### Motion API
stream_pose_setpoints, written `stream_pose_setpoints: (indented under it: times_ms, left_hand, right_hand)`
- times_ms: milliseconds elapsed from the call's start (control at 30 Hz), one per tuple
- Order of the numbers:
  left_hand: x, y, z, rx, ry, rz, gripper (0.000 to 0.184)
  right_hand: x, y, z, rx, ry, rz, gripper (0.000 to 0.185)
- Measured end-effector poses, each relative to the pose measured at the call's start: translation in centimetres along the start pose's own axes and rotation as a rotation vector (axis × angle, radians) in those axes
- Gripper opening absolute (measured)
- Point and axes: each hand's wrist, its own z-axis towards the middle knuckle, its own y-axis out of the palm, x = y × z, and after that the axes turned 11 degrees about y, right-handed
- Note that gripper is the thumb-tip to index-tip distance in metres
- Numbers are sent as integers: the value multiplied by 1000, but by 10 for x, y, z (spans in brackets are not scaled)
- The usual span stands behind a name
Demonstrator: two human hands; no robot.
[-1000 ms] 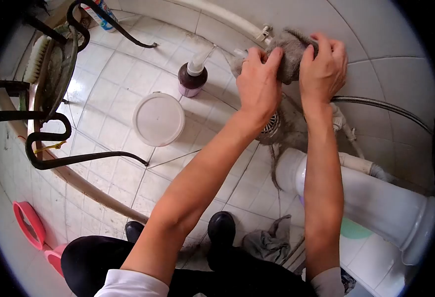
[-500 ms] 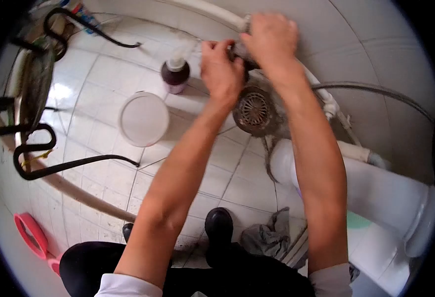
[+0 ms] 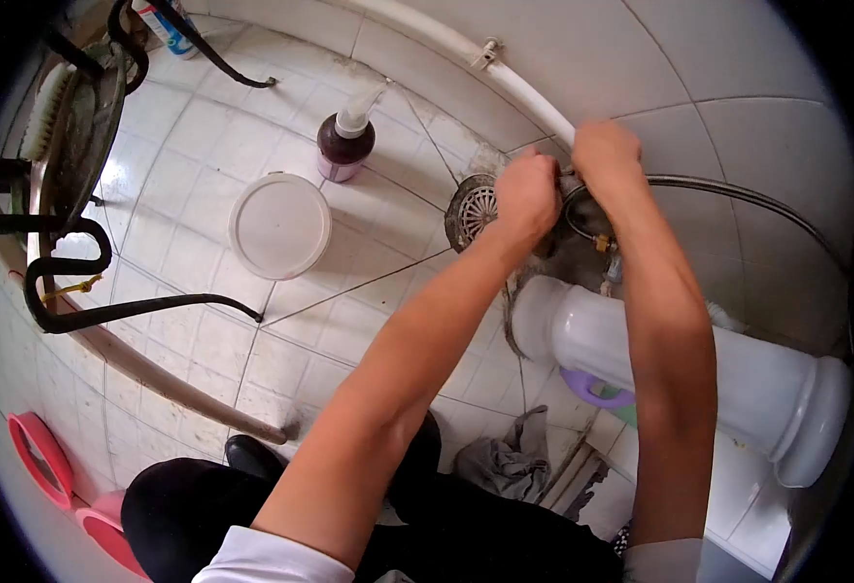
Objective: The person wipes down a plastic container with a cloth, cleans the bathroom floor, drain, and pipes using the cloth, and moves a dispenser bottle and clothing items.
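Observation:
My left hand is closed in a fist just right of the round drain grate, partly covering it. Close beside it, my right hand is also closed, in front of the white wall pipe. A small dark patch shows between the two hands. What they grip is hidden behind the fingers. A braided hose runs from near my right hand along the wall to the right. Below that hand is a brass fitting.
A white pedestal lies on its side at right. A lidded tub and a dark pump bottle stand on the tiles. Black bent metal legs reach in from the left. A grey cloth lies near my feet.
Both hands have moved right and down, from above the drain grate to its right side. The dark, grimy thing between them is now mostly hidden.

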Motion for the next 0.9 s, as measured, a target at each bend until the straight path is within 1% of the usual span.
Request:
stream_pose_setpoints:
  times_ms: [33,133,200,233,267,300,333,367,433,467,500,533,567,600,633,667,700,733,767,800,833,867,900]
  left_hand:
    - [-2,-2,0,-2,-15,-19,26]
    - [-11,-19,1,198,72,-11,22]
    - [-29,-30,7,350,29,-114,27]
    - [-27,-50,10,374,-87,-165,29]
    - [-45,-60,15,461,-148,-288,31]
    - [-54,-74,20,517,-195,-257,32]
    - [-59,-86,25,581,-242,-221,34]
    - [-62,-94,25,550,-206,-172,33]
    - [-63,-103,22,495,-138,-76,31]
    - [-57,-103,20,475,-157,-190,29]
    - [-53,-101,16,458,-178,-297,27]
    - [-46,-100,12,440,-200,-403,25]
    - [-39,-96,9,443,-179,-438,30]
    - [-25,-98,4,498,-177,-578,32]
    - [-9,-100,-1,540,-173,-717,35]
    - [5,-103,-9,569,-172,-850,37]
    - [7,-105,-14,500,-214,-858,37]
    - [9,-109,-22,429,-260,-931,37]
    - [12,-115,-28,368,-301,-1006,37]
    - [14,-121,-36,309,-340,-1085,37]
    - [6,-122,-47,261,-291,-1202,38]
    - [12,-126,-58,186,-307,-1181,38]
    - [18,-130,-69,110,-324,-1160,39]
  right_hand:
    - [-5,-1,-1,3,15,12,27]
    - [-9,-9,-14,122,9,133,24]
    - [-23,-14,-16,242,-35,338,21]
    - [-34,-23,-20,361,-131,383,19]
    - [-48,-34,-21,440,-181,446,18]
    - [-66,-38,-9,574,-275,481,16]
    - [-79,-45,-13,604,-271,495,16]
    - [-85,-52,-18,637,-276,509,16]
    - [-82,-40,-15,671,-283,573,17]
    - [-79,-34,-14,702,-290,602,18]
    - [-76,-29,-16,644,-242,580,21]
    - [-68,-35,-27,614,-220,683,23]
    - [-60,-35,-42,575,-202,789,25]
    - [-54,-34,-56,529,-177,894,27]
    - [-48,-32,-66,493,-173,1059,35]
    - [-45,-24,-73,546,-196,1185,38]
    - [-44,-11,-80,595,-217,1314,42]
    - [-44,-5,-87,653,-244,1439,45]
    - [-38,3,-98,528,-345,1511,74]
    - [-37,11,-114,566,-335,1467,85]
    - [-36,22,-131,607,-324,1419,96]
    - [-34,32,-144,650,-310,1370,108]
    - [-29,44,-151,505,-317,1434,125]
